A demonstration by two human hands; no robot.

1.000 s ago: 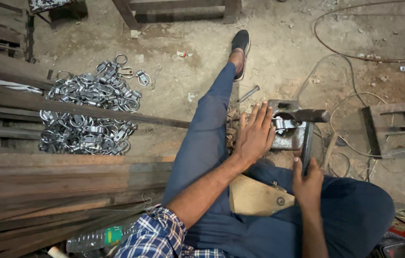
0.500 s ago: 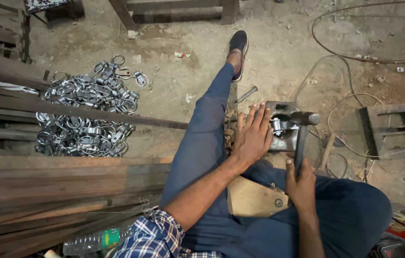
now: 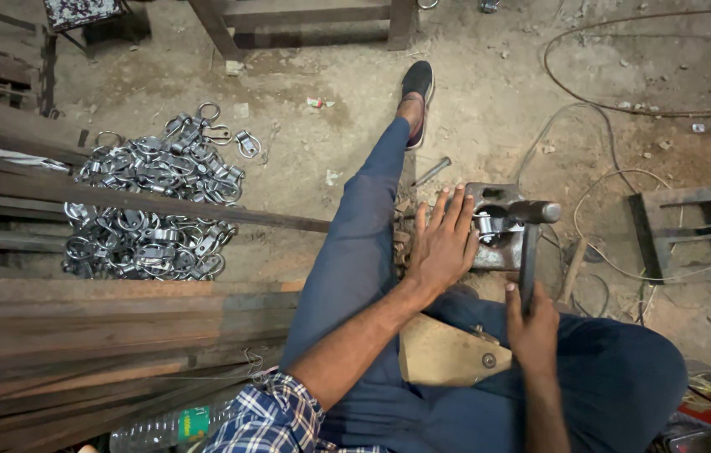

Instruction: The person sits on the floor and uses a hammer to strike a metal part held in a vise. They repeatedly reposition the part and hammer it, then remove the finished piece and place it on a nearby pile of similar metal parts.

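Observation:
I sit on the ground with my left leg stretched forward. My left hand (image 3: pixel 442 243) lies flat, fingers spread, pressing on a metal block (image 3: pixel 498 235) and a small shiny metal piece (image 3: pixel 486 225) on it. My right hand (image 3: pixel 532 323) grips the handle of a hammer (image 3: pixel 530 220), whose head rests on the shiny piece at the block. A tan board (image 3: pixel 448 352) lies across my lap.
A heap of shiny metal ring clamps (image 3: pixel 150 201) lies on the dirt floor at left, crossed by a long rusty bar (image 3: pixel 188 205). Stacked steel strips (image 3: pixel 95 335) fill the lower left. Cables (image 3: pixel 616 184), a metal frame (image 3: pixel 683 235), a loose bolt (image 3: pixel 432 172) and a plastic bottle (image 3: pixel 162 429) lie around.
The hammer has come down from a raised slant onto the piece on the block. My left hand stays pressed on the block.

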